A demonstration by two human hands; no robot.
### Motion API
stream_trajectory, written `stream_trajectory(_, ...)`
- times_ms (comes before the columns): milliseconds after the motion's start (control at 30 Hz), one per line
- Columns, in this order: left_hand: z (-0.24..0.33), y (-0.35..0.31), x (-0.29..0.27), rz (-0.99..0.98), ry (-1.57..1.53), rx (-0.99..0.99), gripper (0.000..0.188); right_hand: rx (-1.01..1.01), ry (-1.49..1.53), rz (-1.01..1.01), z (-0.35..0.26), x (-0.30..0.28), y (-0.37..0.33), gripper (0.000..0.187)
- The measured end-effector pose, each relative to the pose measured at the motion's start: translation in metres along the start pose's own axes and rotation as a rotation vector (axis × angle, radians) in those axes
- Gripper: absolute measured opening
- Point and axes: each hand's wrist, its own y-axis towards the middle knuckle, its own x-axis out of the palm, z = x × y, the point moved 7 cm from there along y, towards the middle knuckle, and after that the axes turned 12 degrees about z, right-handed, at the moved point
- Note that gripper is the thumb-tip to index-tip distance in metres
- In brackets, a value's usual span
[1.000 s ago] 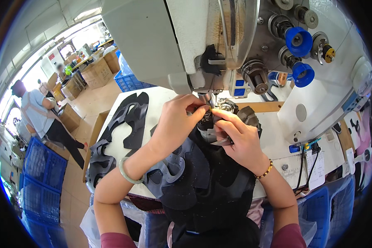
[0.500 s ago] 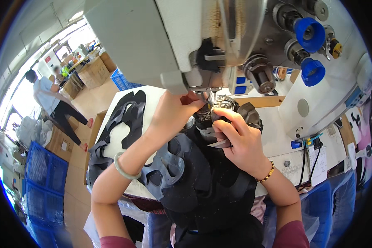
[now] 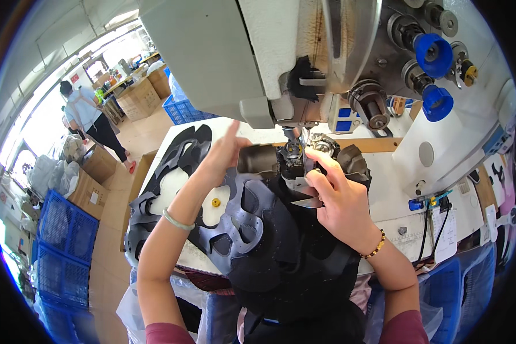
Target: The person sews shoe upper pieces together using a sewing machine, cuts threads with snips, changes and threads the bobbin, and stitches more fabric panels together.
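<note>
A white table [image 3: 384,198] carries a large sewing machine [image 3: 364,63] along its far and right sides. Black cut pieces [image 3: 199,155] lie spread on the left, with a small yellow disc [image 3: 215,202] between them and grey moulded pieces [image 3: 233,213] nearer the middle.

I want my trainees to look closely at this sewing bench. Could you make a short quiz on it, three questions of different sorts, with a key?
1. Multiple choice: what does the right hand hold?
A) a paper sheet
B) a bladed tool
C) a cardboard box

2. True or false: in the picture, the yellow disc is nearer the left hand than the right hand.

3. Fill in the colour: the two cup-shaped knobs on the machine are ____.

Key:
1. B
2. True
3. blue
</note>
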Motion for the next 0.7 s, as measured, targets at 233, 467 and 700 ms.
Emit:
stream_trajectory(233, 0.026, -0.016, 0.07, 0.01, -0.54, 0.199, 0.039, -0.041, -0.04, 0.013, -0.004, -0.003, 0.0, 0.021)
stream_trajectory(467, 0.023, -0.015, 0.079, 0.006, -0.586, 0.154, 0.038, -0.034, -0.042, 0.023, -0.006, -0.005, -0.005, 0.02)
stream_trajectory(700, 0.046, -0.014, 0.053, 0.1, 0.212, 0.605, 0.027, 0.038, 0.021, 0.04, -0.001, -0.009, -0.005, 0.03)
